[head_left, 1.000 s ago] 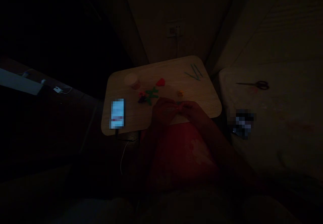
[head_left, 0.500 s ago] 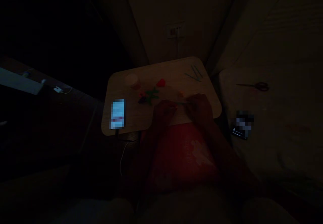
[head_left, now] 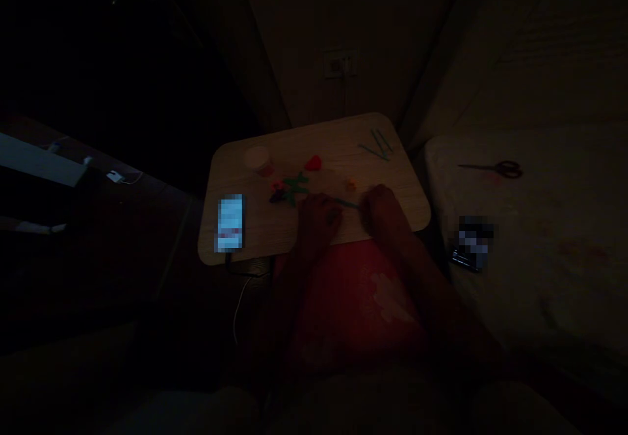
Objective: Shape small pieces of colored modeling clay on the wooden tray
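Note:
In the dim light, a thin blue-green stick (head_left: pixel 347 203) spans the gap between my two hands, just over the front part of the small wooden table. My left hand (head_left: pixel 318 218) has curled fingers at the stick's left end. My right hand (head_left: pixel 383 209) is closed around its right end; the fingertips are hidden in shadow. Beyond my right hand lies a small orange piece (head_left: pixel 351 185). Left of my left hand are green leaf-like pieces (head_left: pixel 296 183) beside a dark clump (head_left: pixel 278 195) and a small red-orange piece (head_left: pixel 277 185). A red lump (head_left: pixel 313 163) rests farther back.
Several similar thin sticks (head_left: pixel 377 146) lie at the table's back right corner. A round tub (head_left: pixel 257 159) stands at the back left, and a lit phone (head_left: pixel 229 223) lies at the front left. Scissors (head_left: pixel 495 169) and a blurred dark object (head_left: pixel 471 244) rest on the pale surface at right.
The stick now slopes down toward the right, where before it was nearly level. My right hand has turned and its fingers are drawn in more tightly; a little more of the stick shows.

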A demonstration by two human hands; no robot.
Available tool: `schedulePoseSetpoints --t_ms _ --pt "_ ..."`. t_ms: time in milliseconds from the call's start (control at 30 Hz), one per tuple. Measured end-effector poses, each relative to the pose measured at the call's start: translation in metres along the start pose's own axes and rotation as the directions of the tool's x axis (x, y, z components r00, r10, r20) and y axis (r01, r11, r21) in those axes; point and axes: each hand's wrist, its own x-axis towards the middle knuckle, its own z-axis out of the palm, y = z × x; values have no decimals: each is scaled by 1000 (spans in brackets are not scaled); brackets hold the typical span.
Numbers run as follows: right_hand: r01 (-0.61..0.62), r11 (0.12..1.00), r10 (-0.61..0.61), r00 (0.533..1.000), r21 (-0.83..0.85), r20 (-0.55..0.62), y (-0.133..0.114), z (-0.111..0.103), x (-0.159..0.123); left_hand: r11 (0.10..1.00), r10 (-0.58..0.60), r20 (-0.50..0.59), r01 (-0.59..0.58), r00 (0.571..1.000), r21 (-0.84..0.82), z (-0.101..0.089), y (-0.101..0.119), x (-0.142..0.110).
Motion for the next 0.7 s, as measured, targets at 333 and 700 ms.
schedulePoseSetpoints --t_ms 333,700 --pt "-45 943 57 998 330 -29 7 -18 -10 1000 -23 -19 23 1000 8 3 -2 2" --pt "-66 918 109 990 392 -89 8 -5 -11 999 -50 2 50 999 7 2 3 0"
